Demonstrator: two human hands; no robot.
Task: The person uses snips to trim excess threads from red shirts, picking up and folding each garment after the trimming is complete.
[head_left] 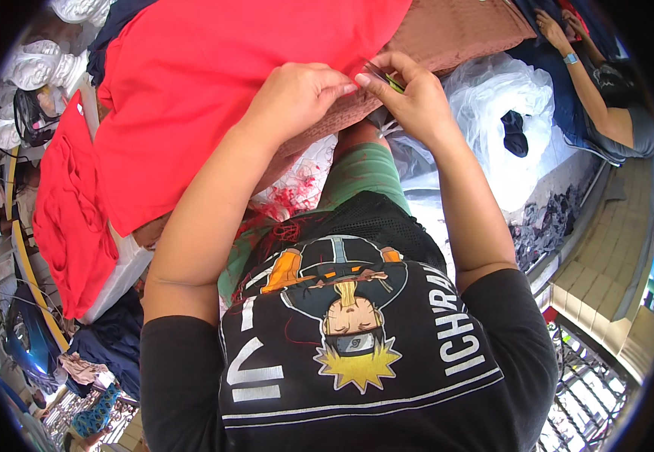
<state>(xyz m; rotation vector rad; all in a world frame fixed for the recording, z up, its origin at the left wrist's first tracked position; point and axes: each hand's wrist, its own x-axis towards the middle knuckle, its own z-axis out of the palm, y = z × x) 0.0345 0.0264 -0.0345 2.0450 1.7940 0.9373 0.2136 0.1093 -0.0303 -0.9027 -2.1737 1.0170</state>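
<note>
Over a brown-covered work surface [462,34] lies a large piece of red cloth [191,98]. My left hand [293,98] is closed in a pinch at the near edge of this cloth. A fleck of red shows at its fingertips, but what they hold is too small to make out. Close by on the right, my right hand [417,98] grips small thread snips [393,81] with a yellow-green handle and dark blades. The blades point up and left, toward the red cloth. The fingertips of both hands nearly meet.
Red thread scraps [297,197] lie on white material by my lap. More red cloth [74,218] hangs at the left. White plastic bags [485,98] with a black item [514,134] stand right. Another person's arm [594,90] works on dark cloth at the upper right.
</note>
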